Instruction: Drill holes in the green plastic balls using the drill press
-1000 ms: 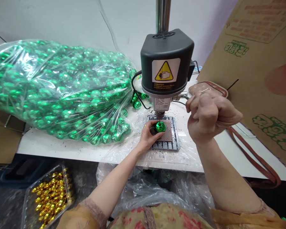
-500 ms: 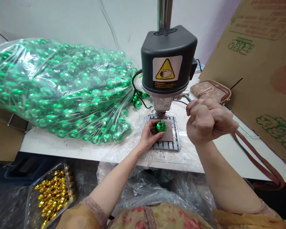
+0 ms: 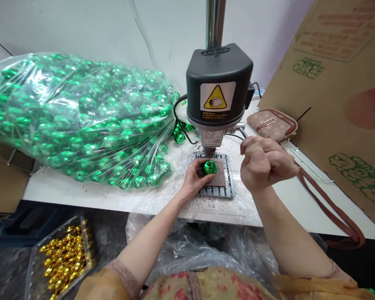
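Note:
Under the bit of a small black drill press (image 3: 219,68), my left hand (image 3: 192,179) grips a shiny green faceted ball (image 3: 210,167) between thumb and fingers. The ball rests on a brownish pad (image 3: 220,178) over the slotted metal base (image 3: 231,189). The thin bit meets the top of the ball; whether it has entered cannot be told. To the right, my right hand (image 3: 264,162) is closed in a fist around the end of the press's feed lever (image 3: 243,131), whose grip is hidden by the fingers.
A large clear bag of green balls (image 3: 81,121) fills the left of the white table (image 3: 65,191). Loose green balls (image 3: 179,138) lie behind the base. A patterned purse (image 3: 270,125) and cardboard box (image 3: 340,96) stand right. Gold balls (image 3: 65,258) sit in a bin lower left.
The drill press head sits slightly lower in the view, and my right fist on the lever has shifted a little left. My left hand still holds the ball in the same place.

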`<state>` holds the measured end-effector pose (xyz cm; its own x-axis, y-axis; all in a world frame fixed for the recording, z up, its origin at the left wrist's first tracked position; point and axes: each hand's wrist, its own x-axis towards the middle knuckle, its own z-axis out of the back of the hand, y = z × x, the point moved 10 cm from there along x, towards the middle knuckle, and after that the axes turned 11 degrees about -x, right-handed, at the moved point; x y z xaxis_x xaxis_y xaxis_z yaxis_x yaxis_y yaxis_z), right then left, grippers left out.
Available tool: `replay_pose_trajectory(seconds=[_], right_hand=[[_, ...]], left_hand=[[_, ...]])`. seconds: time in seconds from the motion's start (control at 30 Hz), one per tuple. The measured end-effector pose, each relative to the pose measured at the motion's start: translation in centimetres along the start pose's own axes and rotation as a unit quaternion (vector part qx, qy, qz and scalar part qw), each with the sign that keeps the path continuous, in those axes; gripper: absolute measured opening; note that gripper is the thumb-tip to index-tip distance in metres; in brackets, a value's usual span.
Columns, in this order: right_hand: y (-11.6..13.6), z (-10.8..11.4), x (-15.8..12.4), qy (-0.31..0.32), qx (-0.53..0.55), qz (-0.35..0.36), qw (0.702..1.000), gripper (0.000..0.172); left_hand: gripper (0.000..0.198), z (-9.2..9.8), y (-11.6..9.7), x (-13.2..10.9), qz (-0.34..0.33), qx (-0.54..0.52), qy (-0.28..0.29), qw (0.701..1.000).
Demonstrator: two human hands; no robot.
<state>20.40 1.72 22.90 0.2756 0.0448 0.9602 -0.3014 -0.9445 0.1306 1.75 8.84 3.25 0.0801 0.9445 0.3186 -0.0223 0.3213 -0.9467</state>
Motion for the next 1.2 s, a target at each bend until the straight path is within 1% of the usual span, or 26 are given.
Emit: replay_pose_trajectory(seconds=[0.17, 0.27, 0.37, 0.4, 0.43, 0.47, 0.5, 0.57, 0.6, 0.63, 0.67, 0.7, 0.77, 0.8, 0.83, 0.87, 0.9, 0.93, 0.97, 1.0, 1.03, 1.07, 1.1, 1.13, 1.17, 1.2], right_hand=[[0.2, 0.2, -0.8, 0.004, 0.008, 0.011, 1.000, 0.044], [-0.4, 0.2, -0.2, -0.017, -0.008, -0.042, 0.999, 0.051], [-1.2, -0.4, 1.9, -0.035, -0.020, -0.108, 0.993, 0.053], [-1.7, -0.9, 2.7, -0.025, -0.022, -0.133, 0.991, 0.052], [-2.5, -1.1, 3.4, -0.027, -0.024, -0.172, 0.984, 0.051], [-3.2, -1.5, 3.9, -0.014, -0.025, -0.203, 0.979, 0.050], [-3.6, -1.8, 4.4, -0.008, -0.023, -0.218, 0.976, 0.050], [-4.0, -2.0, 5.1, -0.004, -0.028, -0.225, 0.974, 0.052], [-4.0, -2.0, 5.3, -0.006, -0.034, -0.219, 0.975, 0.054], [-3.9, -2.0, 5.4, -0.006, -0.040, -0.213, 0.976, 0.056], [-3.8, -2.0, 5.5, -0.006, -0.045, -0.207, 0.977, 0.058], [-3.8, -2.0, 5.4, -0.009, -0.048, -0.205, 0.978, 0.060], [-3.7, -1.9, 5.4, -0.019, -0.051, -0.208, 0.977, 0.063], [-3.6, -1.8, 5.4, -0.029, -0.049, -0.207, 0.977, 0.064], [-3.6, -1.7, 5.3, -0.038, -0.044, -0.208, 0.976, 0.064], [-3.6, -1.7, 5.3, -0.041, -0.038, -0.209, 0.976, 0.063], [-3.6, -1.7, 5.3, -0.043, -0.029, -0.210, 0.976, 0.061], [-3.6, -1.7, 5.2, -0.041, -0.021, -0.211, 0.976, 0.058], [-3.6, -1.8, 5.2, -0.037, -0.014, -0.211, 0.977, 0.055], [-3.5, -1.7, 5.1, -0.035, -0.008, -0.207, 0.978, 0.053], [-3.5, -1.7, 5.1, -0.030, -0.006, -0.203, 0.979, 0.052], [-3.3, -1.7, 5.1, -0.028, -0.005, -0.196, 0.980, 0.052], [-3.3, -1.6, 5.0, -0.028, -0.005, -0.191, 0.981, 0.051], [-3.3, -1.6, 5.0, -0.026, -0.007, -0.192, 0.981, 0.051], [-3.4, -1.5, 4.8, -0.025, -0.011, -0.198, 0.980, 0.050], [-3.5, -1.5, 4.7, -0.025, -0.015, -0.204, 0.979, 0.049]], left_hand=[[0.050, 0.1, -0.1, 0.0, 0.000, -0.001, -0.005, 1.000], [0.050, 0.1, 0.2, 0.0, 0.002, -0.002, -0.006, 1.000], [0.051, -0.1, 0.4, 0.2, 0.011, -0.018, -0.010, 1.000], [0.051, -0.1, 0.3, 0.2, 0.014, -0.020, -0.018, 1.000], [0.050, 0.0, 0.1, 0.1, 0.015, -0.018, -0.032, 0.999], [0.049, 0.3, -0.4, -0.1, 0.014, -0.010, -0.051, 0.999], [0.046, 0.7, -1.0, -0.6, 0.010, 0.003, -0.075, 0.997], [0.041, 1.4, -2.9, -2.4, -0.016, 0.041, -0.106, 0.993], [0.039, 1.5, -4.1, -3.5, -0.036, 0.061, -0.099, 0.993], [0.038, 1.2, -5.1, -4.9, -0.060, 0.076, -0.072, 0.993], [0.039, 0.6, -6.0, -6.5, -0.081, 0.088, -0.025, 0.992], [0.040, -0.2, -6.5, -8.2, -0.095, 0.098, 0.036, 0.990], [0.042, -1.9, -6.1, -12.2, -0.089, 0.136, 0.173, 0.971], [0.042, -2.4, -5.4, -14.3, -0.078, 0.174, 0.232, 0.954], [0.041, -2.8, -4.6, -16.1, -0.071, 0.223, 0.278, 0.932], [0.041, -2.9, -3.9, -17.7, -0.073, 0.270, 0.311, 0.909], [0.042, -2.8, -3.5, -18.8, -0.086, 0.306, 0.331, 0.889], [0.042, -2.7, -3.5, -19.5, -0.107, 0.323, 0.340, 0.876], [0.040, -2.5, -3.9, -19.6, -0.134, 0.323, 0.337, 0.874], [0.038, -2.0, -4.6, -19.1, -0.160, 0.309, 0.321, 0.881], [0.033, -1.1, -5.4, -17.8, -0.178, 0.290, 0.288, 0.895], [0.028, 0.1, -6.2, -15.7, -0.187, 0.272, 0.236, 0.914], [0.024, 1.8, -6.9, -13.0, -0.187, 0.260, 0.169, 0.932], [0.023, 3.9, -7.2, -9.9, -0.172, 0.252, 0.091, 0.948], [0.022, 5.9, -7.2, -6.5, -0.153, 0.245, 0.017, 0.957], [0.021, 7.8, -7.0, -3.2, -0.133, 0.243, -0.047, 0.960]])
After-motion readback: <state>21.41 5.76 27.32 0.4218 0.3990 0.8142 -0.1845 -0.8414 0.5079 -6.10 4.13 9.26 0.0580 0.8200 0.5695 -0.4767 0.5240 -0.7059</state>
